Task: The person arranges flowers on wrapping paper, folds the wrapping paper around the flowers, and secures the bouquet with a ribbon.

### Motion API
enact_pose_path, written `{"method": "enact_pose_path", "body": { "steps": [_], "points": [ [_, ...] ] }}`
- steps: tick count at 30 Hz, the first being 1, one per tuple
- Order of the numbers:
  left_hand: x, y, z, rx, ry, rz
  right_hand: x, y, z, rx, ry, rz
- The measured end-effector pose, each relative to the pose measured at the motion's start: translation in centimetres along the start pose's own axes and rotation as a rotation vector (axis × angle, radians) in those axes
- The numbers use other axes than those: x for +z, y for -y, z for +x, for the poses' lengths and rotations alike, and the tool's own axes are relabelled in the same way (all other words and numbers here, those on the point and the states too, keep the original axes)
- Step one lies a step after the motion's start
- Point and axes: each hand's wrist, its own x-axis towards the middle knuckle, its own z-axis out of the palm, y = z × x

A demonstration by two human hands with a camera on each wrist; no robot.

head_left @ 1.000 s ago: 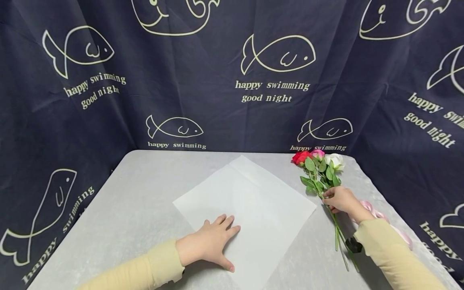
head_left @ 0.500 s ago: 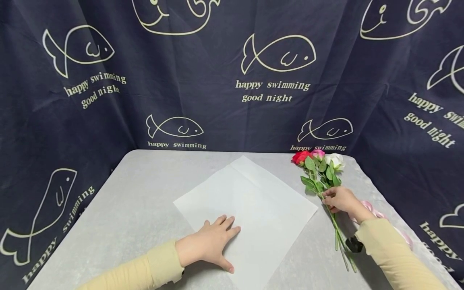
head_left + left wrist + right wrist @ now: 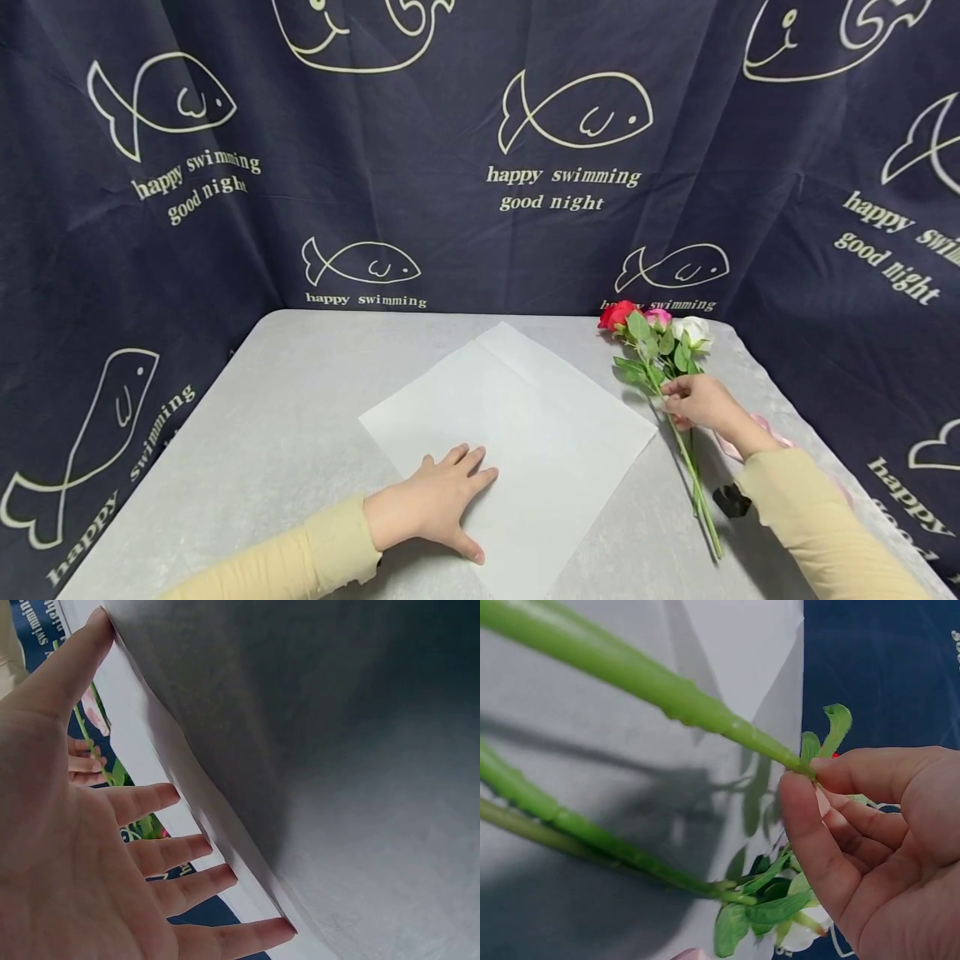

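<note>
My left hand (image 3: 435,502) lies with fingers spread on a white paper sheet (image 3: 555,450) turned cornerwise on the table. In the left wrist view its fingertips meet the paper. At the right, thumb and index finger of my right hand (image 3: 703,403) pinch the green stem (image 3: 652,686) of a red rose (image 3: 617,316). In the right wrist view that stem stands clear of the grey surface, casting a shadow. A pink rose (image 3: 658,318) and a white rose (image 3: 693,333) lie beside it, their stems (image 3: 592,836) below the raised one.
Pink ribbon (image 3: 774,430) lies by my right forearm, partly hidden. A small black object (image 3: 731,502) sits near the stem ends. Dark fabric with fish drawings (image 3: 577,112) hangs behind and beside the grey table (image 3: 300,375).
My right hand has risen slightly with the red rose, whose bloom has shifted up and left, apart from the other two roses. The left hand has stayed in place.
</note>
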Motion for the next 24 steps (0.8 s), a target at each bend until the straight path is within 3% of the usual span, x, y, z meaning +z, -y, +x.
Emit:
{"method": "enact_pose_path", "body": {
  "steps": [9, 24],
  "points": [
    [-0.1, 0.0, 0.0, -0.003, 0.015, -0.001, -0.6, 2.8, 0.0, -0.033, -0.005, -0.023],
    [-0.1, -0.1, -0.2, 0.006, 0.017, -0.005, 0.1, 8.4, 0.8, -0.119, 0.040, 0.070]
  ]
}}
